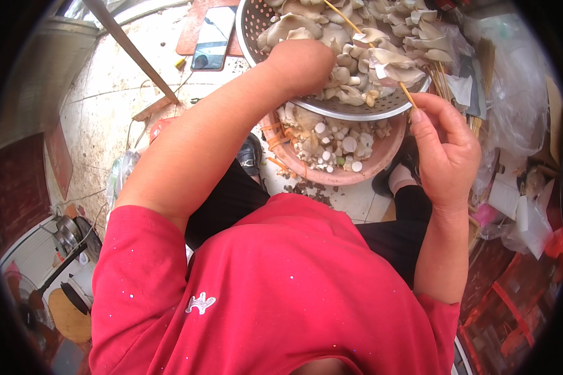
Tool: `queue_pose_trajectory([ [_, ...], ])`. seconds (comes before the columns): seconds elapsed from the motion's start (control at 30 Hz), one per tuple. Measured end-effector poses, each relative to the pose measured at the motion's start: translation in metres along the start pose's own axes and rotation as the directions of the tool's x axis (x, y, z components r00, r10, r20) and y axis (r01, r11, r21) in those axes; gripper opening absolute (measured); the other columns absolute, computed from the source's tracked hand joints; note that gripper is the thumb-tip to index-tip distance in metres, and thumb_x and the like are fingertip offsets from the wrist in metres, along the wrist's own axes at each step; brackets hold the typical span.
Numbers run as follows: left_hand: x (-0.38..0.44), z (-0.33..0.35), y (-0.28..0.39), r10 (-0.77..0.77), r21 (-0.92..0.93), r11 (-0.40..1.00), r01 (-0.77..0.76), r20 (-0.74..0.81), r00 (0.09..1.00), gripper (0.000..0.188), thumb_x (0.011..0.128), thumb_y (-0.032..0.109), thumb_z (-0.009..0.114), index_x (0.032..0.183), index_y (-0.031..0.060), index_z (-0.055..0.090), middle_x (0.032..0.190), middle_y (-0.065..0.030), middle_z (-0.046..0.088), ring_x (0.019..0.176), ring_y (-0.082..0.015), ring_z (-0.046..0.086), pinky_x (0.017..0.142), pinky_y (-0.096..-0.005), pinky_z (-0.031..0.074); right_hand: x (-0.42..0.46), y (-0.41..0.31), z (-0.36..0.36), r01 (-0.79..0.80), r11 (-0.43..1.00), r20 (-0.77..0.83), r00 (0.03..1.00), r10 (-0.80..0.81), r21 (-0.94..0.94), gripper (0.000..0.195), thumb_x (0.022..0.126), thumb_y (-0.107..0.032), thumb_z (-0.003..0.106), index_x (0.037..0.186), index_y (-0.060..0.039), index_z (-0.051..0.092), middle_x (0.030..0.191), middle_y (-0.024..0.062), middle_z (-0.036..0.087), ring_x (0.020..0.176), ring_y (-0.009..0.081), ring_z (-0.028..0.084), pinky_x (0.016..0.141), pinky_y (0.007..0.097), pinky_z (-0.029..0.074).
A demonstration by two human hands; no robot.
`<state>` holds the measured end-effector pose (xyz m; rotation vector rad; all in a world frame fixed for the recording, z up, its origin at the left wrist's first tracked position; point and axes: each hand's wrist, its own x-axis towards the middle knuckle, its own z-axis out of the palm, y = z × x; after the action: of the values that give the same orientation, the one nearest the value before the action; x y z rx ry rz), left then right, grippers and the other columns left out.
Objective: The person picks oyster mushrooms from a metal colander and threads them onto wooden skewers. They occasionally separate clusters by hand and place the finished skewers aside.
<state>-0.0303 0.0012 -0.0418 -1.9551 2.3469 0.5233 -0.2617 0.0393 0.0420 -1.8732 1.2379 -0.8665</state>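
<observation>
Between the thumb and fingers of my right hand (445,140) is the lower end of a thin bamboo skewer (407,95). Threaded along it are pieces of oyster mushroom (394,65), and its other end points up to the left over a metal colander (356,114). My left hand (305,65) reaches over the colander's near left side, among the loose oyster mushrooms (295,28). Its fingers are hidden beneath the hand, so what they hold cannot be seen. Under the colander sits a pink plastic basin (328,177) with cut mushroom stems (342,140) in it.
A smartphone (213,40) lies on a reddish board on the tiled floor (94,117), left of the colander. Several bare skewers (443,84) stand at its right, beside clear plastic bags (511,93). A wooden pole (131,51) slants at upper left. Pots (68,229) are at far left.
</observation>
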Motion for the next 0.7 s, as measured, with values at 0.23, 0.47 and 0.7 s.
queue_pose_trajectory([
  [0.23,-0.004,0.000,0.010,-0.065,0.024,0.998,0.064,0.062,0.996,0.019,0.076,0.009,0.062,0.091,0.0065,0.073,0.092,-0.0144,0.071,0.086,-0.0299,0.070,0.071,-0.0419,0.056,0.000,-0.002,-0.001,0.022,0.998,0.018,1.000,-0.021,-0.053,0.016,0.087,-0.003,0.066,0.102,-0.0001,0.068,0.074,-0.0022,0.061,0.063,0.0027,0.051,0.056,0.0185,0.042],
  [0.47,-0.005,-0.014,0.005,-0.140,-0.023,0.989,0.144,0.145,0.980,0.022,0.075,0.011,0.063,0.094,0.0030,0.072,0.094,-0.0160,0.071,0.090,-0.0306,0.069,0.076,-0.0405,0.055,-0.002,0.001,-0.001,0.025,0.999,0.015,1.000,-0.025,-0.022,0.015,0.087,-0.003,0.065,0.102,0.0002,0.068,0.075,-0.0020,0.061,0.063,0.0028,0.051,0.056,0.0189,0.042],
  [0.7,-0.011,-0.034,-0.018,-0.076,-0.276,0.961,-0.006,-0.285,0.955,0.015,0.079,0.016,0.064,0.089,0.0049,0.064,0.079,-0.0131,0.068,0.072,-0.0286,0.066,0.066,-0.0367,0.053,0.000,-0.001,-0.004,-0.013,1.000,-0.021,1.000,0.013,0.009,0.015,0.087,-0.004,0.065,0.102,0.0002,0.068,0.075,-0.0023,0.061,0.063,0.0029,0.050,0.056,0.0194,0.042],
])
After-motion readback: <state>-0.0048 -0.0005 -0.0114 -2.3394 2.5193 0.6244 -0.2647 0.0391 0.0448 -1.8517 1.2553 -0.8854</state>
